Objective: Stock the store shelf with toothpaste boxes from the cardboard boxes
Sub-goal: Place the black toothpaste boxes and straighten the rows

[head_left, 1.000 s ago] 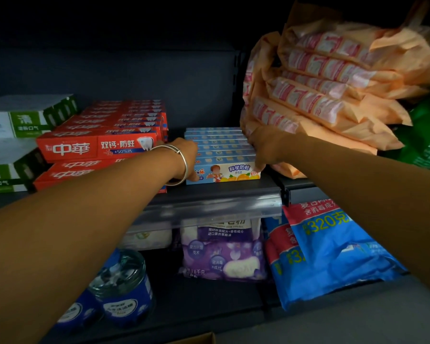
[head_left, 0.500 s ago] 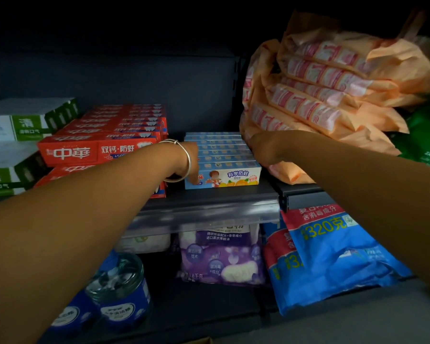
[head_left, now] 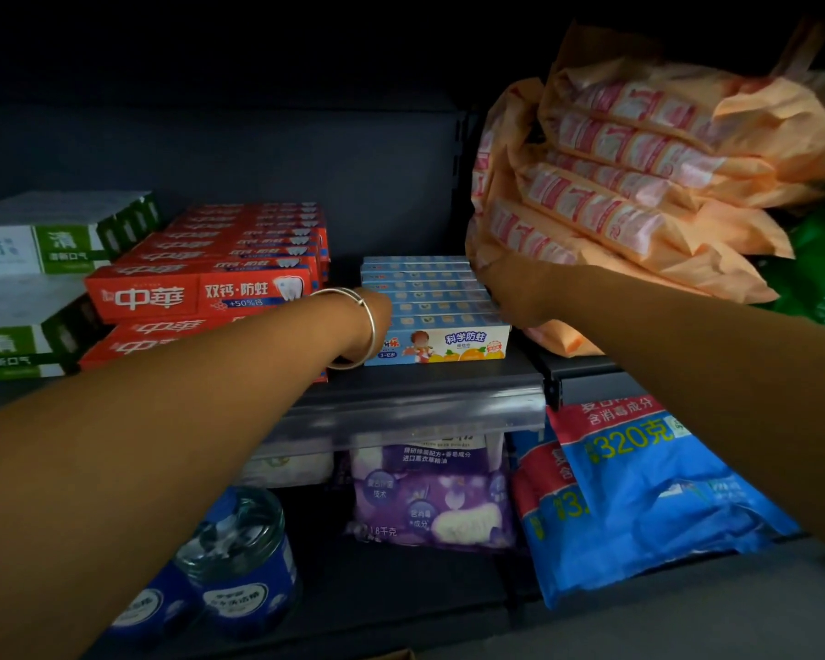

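The left hand (head_left: 377,312) sits at centre frame against the left end of the row of blue toothpaste boxes (head_left: 429,297). The right hand (head_left: 510,297) presses against the row's right end, just right of centre. Both sets of fingers are hidden behind the wrists and the boxes, so I cannot tell whether either hand is flat or curled.

The blue toothpaste boxes lie flat on the upper shelf (head_left: 425,388), long axes running left to right, packed one behind another toward the back. They sit directly between the two hands, both equally near. Any squaring-up would likely push straight back, into the frame.

The red toothpaste boxes (head_left: 201,297) stack to the left, partly covered by the left forearm. The orange packets (head_left: 639,183) crowd the upper right and overhang the right hand. The silver bangle (head_left: 363,326) circles the left wrist. No cardboard boxes can be made out with certainty.
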A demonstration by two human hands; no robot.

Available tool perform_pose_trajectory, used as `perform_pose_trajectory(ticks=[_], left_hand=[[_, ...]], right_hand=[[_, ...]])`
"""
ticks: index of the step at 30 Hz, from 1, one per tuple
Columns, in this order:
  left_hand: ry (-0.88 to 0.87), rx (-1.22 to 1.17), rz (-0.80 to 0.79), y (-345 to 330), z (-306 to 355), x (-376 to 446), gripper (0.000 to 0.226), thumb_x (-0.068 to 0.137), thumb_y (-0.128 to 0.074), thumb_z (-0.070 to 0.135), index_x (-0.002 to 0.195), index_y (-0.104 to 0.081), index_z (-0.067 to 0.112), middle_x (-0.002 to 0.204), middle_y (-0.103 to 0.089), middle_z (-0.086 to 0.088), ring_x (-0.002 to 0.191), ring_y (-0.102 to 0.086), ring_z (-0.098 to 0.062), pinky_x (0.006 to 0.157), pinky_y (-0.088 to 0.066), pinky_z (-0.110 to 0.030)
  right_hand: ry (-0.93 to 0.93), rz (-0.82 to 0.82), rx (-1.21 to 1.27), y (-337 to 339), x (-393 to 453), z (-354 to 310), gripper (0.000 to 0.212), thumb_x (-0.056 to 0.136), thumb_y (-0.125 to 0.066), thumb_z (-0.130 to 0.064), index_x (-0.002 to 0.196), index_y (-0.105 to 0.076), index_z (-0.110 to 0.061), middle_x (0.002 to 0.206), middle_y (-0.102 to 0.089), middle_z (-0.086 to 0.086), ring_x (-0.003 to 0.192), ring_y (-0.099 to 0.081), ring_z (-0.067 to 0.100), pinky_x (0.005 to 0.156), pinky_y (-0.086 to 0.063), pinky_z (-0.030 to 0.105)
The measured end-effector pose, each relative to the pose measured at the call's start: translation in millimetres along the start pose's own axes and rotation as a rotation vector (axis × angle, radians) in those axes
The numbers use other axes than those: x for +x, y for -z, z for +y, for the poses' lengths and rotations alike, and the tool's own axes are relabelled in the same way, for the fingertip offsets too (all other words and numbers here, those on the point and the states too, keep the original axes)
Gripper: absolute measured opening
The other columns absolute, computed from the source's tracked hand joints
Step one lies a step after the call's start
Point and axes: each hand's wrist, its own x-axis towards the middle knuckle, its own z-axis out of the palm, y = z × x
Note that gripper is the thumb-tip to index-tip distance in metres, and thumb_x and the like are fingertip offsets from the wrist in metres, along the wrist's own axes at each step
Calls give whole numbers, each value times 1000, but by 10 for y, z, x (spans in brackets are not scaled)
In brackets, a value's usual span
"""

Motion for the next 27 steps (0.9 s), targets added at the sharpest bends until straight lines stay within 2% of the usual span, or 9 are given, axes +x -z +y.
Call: perform_pose_trajectory(ticks=[4,7,12,15,19,24,27], left_hand=[[-12,37,18,-65,12,86,48,90,-61,17,132,-44,4,130,-51,-13,115,-55,-24,91,-46,-27],[5,98,102,-99,-16,143,56,88,-63,25,136,-41,6,134,-45,-14,122,-44,-28,99,-42,-34],[63,227,102,-150,-61,117,53,87,-61,37,134,-44,19,132,-46,-8,124,-40,-27,103,-29,-40],[66,216,118,-190,-75,149,49,88,-60,38,131,-47,21,130,-47,-5,124,-37,-25,103,-24,-41],[59,227,128,-206,-82,165,44,88,-60,38,128,-49,22,127,-48,-3,122,-37,-23,102,-24,-41],[42,229,92,-178,-104,191,51,89,-60,37,134,-44,17,132,-44,-6,125,-35,-25,104,-26,-40],[7,249,57,-84,-137,155,51,89,-59,26,136,-41,14,137,-39,-10,128,-34,-28,106,-30,-40]], right_hand=[[19,10,-38,-20,-12,22,43,93,-55,-23,133,-46,-11,129,-48,12,114,-53,28,97,-47,38],[16,13,-71,-37,-33,27,44,92,-54,-20,135,-44,-12,133,-46,12,117,-51,29,99,-45,40],[45,16,-76,-64,-57,34,40,93,-51,-14,133,-49,-11,133,-47,14,118,-51,29,95,-46,33],[42,16,-73,-71,-52,25,40,93,-51,-15,132,-51,-11,132,-49,14,116,-52,30,94,-48,34],[46,20,-70,-73,-45,30,39,94,-51,-15,132,-52,-12,129,-52,13,114,-54,28,93,-47,31],[57,-5,-60,-54,-3,69,38,95,-48,-13,132,-52,-12,131,-50,13,117,-51,27,95,-45,31],[34,3,-99,10,85,96,34,95,-47,-11,128,-54,-8,130,-52,13,118,-51,27,96,-44,31]])
